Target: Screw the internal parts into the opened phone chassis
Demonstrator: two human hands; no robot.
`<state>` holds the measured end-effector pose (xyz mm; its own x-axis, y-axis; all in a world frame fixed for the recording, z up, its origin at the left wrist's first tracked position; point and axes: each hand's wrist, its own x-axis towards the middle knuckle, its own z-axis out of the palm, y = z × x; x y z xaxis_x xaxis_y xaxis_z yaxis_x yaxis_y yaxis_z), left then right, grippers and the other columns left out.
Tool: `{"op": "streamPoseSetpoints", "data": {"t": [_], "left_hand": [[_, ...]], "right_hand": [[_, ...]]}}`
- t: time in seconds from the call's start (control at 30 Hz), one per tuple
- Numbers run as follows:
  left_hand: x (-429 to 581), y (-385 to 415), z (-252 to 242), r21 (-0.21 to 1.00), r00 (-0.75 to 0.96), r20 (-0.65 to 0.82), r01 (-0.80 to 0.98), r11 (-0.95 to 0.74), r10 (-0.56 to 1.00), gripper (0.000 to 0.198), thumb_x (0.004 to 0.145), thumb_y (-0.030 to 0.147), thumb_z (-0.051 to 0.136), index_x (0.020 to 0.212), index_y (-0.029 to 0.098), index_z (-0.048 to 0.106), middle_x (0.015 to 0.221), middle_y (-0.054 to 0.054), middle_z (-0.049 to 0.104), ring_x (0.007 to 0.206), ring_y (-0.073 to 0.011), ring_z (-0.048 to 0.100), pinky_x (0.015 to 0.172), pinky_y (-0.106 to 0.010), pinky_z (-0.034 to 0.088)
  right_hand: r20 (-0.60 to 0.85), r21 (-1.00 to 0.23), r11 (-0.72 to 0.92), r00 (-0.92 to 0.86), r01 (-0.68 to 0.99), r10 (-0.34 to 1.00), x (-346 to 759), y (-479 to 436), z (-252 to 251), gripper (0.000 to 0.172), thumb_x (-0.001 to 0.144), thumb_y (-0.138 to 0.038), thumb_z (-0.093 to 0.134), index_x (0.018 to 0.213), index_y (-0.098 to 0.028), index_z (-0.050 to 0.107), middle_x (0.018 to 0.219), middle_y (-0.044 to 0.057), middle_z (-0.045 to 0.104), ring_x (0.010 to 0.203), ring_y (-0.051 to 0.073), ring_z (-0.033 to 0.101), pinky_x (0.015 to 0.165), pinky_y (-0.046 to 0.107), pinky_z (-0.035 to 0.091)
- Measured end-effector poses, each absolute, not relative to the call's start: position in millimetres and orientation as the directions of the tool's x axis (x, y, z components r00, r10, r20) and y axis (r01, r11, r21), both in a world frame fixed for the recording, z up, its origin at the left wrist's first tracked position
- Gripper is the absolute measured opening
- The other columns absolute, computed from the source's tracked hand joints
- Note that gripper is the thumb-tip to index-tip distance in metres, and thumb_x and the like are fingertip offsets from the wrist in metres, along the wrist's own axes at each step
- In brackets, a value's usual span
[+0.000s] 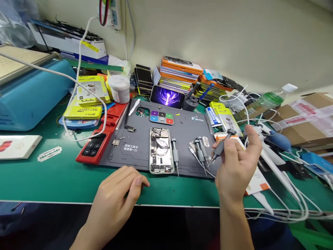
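Smooth green bench covering [52, 180] bearing a rectangular, matte dark-grey work mat [145, 156] with moulded recesses. The left hand [117, 194] rests on the green surface just before the mat's near edge, fingers loosely curled and empty. The right hand [238, 166], raised over the mat's right end, pinches a slim grey screwdriver [221, 147], tip pointing down-left. The opened phone [161, 150], a rounded rectangle with a shiny frame, lies at mat centre. Mat print: white Chinese characters and a logo ending "ICTOO".

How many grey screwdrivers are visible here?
4 screwdrivers: one in the right hand, one beside the opened phone, two lying together on the grey mat; others may stand in the tool holder behind.
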<state>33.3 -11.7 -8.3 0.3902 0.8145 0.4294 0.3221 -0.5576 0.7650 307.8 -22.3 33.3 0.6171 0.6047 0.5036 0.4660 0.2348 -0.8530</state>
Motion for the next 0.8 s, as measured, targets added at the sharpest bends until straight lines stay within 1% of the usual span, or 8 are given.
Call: {"op": "streamPoseSetpoints", "data": {"t": [0.1, 0.17, 0.3, 0.43, 0.57, 0.63, 0.7, 0.8], "left_hand": [[32, -12, -9, 0.762, 0.398, 0.439, 0.309, -0.568, 0.805, 0.033, 0.113, 0.017, 0.048, 0.090, 0.024, 0.071, 0.084, 0.003, 0.074, 0.078, -0.0124, 0.067, 0.073, -0.025, 0.050], [32, -13, -11, 0.760, 0.403, 0.442, 0.306, -0.573, 0.801, 0.032, 0.113, 0.017, 0.049, 0.091, 0.025, 0.071, 0.085, 0.003, 0.074, 0.079, -0.0122, 0.068, 0.075, -0.025, 0.050], [32, -13, -12, 0.763, 0.409, 0.427, 0.315, -0.564, 0.806, 0.032, 0.113, 0.017, 0.049, 0.093, 0.025, 0.072, 0.086, 0.004, 0.074, 0.080, -0.0119, 0.068, 0.077, -0.024, 0.050], [33, -12, -10, 0.760, 0.414, 0.424, 0.321, -0.565, 0.805, 0.031, 0.113, 0.017, 0.049, 0.092, 0.025, 0.071, 0.085, 0.004, 0.074, 0.081, -0.0114, 0.068, 0.078, -0.024, 0.050], [32, -13, -12, 0.771, 0.416, 0.408, 0.321, -0.551, 0.813, 0.032, 0.114, 0.018, 0.049, 0.093, 0.025, 0.071, 0.086, 0.005, 0.073, 0.081, -0.0113, 0.067, 0.078, -0.024, 0.049], [31, -14, -14, 0.784, 0.409, 0.390, 0.324, -0.530, 0.825, 0.032, 0.115, 0.018, 0.048, 0.094, 0.026, 0.071, 0.088, 0.005, 0.073, 0.083, -0.0116, 0.067, 0.078, -0.024, 0.048], [31, -15, -16, 0.791, 0.407, 0.384, 0.317, -0.523, 0.829, 0.031, 0.115, 0.018, 0.048, 0.096, 0.026, 0.072, 0.089, 0.005, 0.073, 0.084, -0.0117, 0.067, 0.079, -0.024, 0.048], [30, -16, -17, 0.793, 0.416, 0.391, 0.301, -0.530, 0.821, 0.030, 0.114, 0.018, 0.049, 0.095, 0.026, 0.071, 0.089, 0.005, 0.073, 0.084, -0.0117, 0.066, 0.079, -0.024, 0.047]], "right_hand": [[0.425, -0.816, 0.051, 0.538, 0.576, 0.728, 339, -26, 43, 0.044, 0.102, -0.041, 0.072, 0.137, -0.023, 0.051, 0.072, -0.005, 0.061, 0.060, 0.016, 0.054, 0.052, 0.026, 0.041], [0.413, -0.772, 0.008, 0.491, 0.636, 0.767, 346, -29, 44, 0.033, 0.101, -0.040, 0.072, 0.124, -0.025, 0.052, 0.065, -0.009, 0.055, 0.056, 0.015, 0.050, 0.052, 0.026, 0.039], [0.353, -0.665, -0.058, 0.382, 0.745, 0.854, 332, -30, 37, 0.020, 0.103, -0.038, 0.070, 0.113, -0.026, 0.059, 0.069, -0.008, 0.057, 0.059, 0.014, 0.055, 0.059, 0.027, 0.042], [0.297, -0.517, -0.072, 0.257, 0.853, 0.919, 311, -19, 31, 0.010, 0.101, -0.033, 0.071, 0.099, -0.026, 0.065, 0.069, -0.005, 0.057, 0.063, 0.016, 0.055, 0.062, 0.031, 0.034], [0.244, -0.451, -0.040, 0.166, 0.892, 0.956, 314, -12, 38, 0.017, 0.105, -0.042, 0.066, 0.098, -0.027, 0.070, 0.088, 0.000, 0.073, 0.078, 0.020, 0.067, 0.069, 0.031, 0.040], [0.260, -0.442, -0.076, 0.209, 0.894, 0.943, 325, -15, 45, 0.024, 0.109, -0.046, 0.058, 0.105, -0.027, 0.071, 0.100, 0.002, 0.077, 0.086, 0.021, 0.070, 0.076, 0.032, 0.045], [0.287, -0.431, -0.169, 0.312, 0.887, 0.905, 338, -21, 50, 0.031, 0.111, -0.047, 0.051, 0.107, -0.025, 0.071, 0.099, 0.005, 0.077, 0.085, 0.023, 0.070, 0.076, 0.033, 0.044], [0.247, -0.394, -0.292, 0.406, 0.872, 0.880, 349, -29, 51, 0.036, 0.109, -0.053, 0.053, 0.097, -0.025, 0.071, 0.084, 0.004, 0.076, 0.075, 0.024, 0.068, 0.068, 0.034, 0.039]]}}
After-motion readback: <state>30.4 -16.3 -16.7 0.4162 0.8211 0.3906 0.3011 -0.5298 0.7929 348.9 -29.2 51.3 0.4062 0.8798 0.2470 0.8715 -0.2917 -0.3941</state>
